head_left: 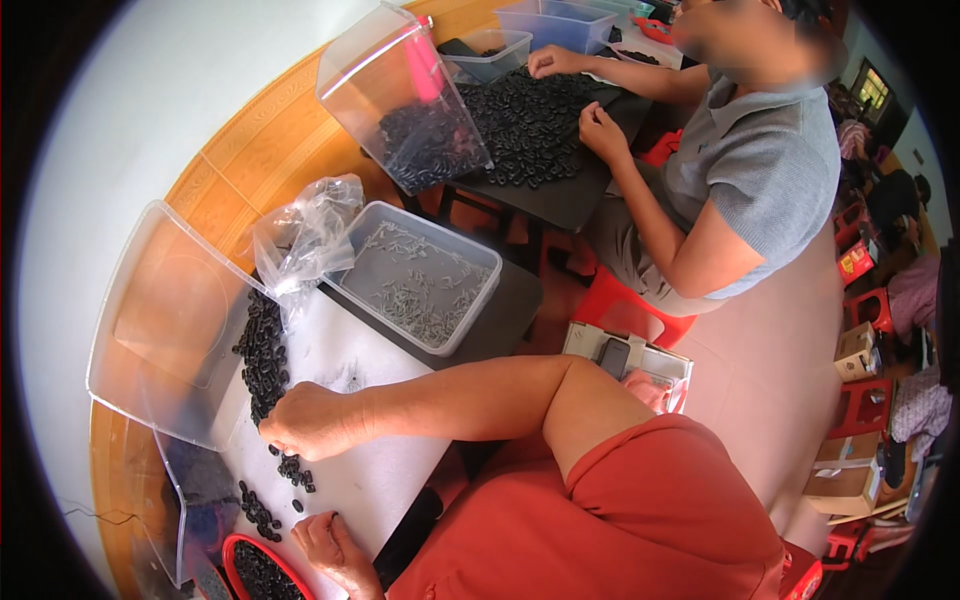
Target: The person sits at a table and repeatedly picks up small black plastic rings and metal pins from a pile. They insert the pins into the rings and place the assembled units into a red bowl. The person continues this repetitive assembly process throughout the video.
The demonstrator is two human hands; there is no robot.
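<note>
My right hand (315, 420) is closed, fingertips pinched together over a band of small black parts (263, 350) on the white tabletop (370, 490). Whatever sits between those fingertips is too small to make out. Loose black pieces (292, 470) lie just below that hand. Nearer the lower edge my left hand (335, 552) rests on the white surface, fingers loosely bent and apart, with nothing visible in them. One single black piece (298, 506) lies beside its fingertips, and a small cluster of black parts (258, 510) is further left. A red basin (236, 553) holds more black parts.
A clear tub (440, 347) of small grey pieces and a crumpled plastic bag (310, 235) stand beyond my right arm. A tilted clear bin (165, 320) borders the table's left. Across, a person in a grey shirt (750, 180) handles a heap of black parts (530, 130).
</note>
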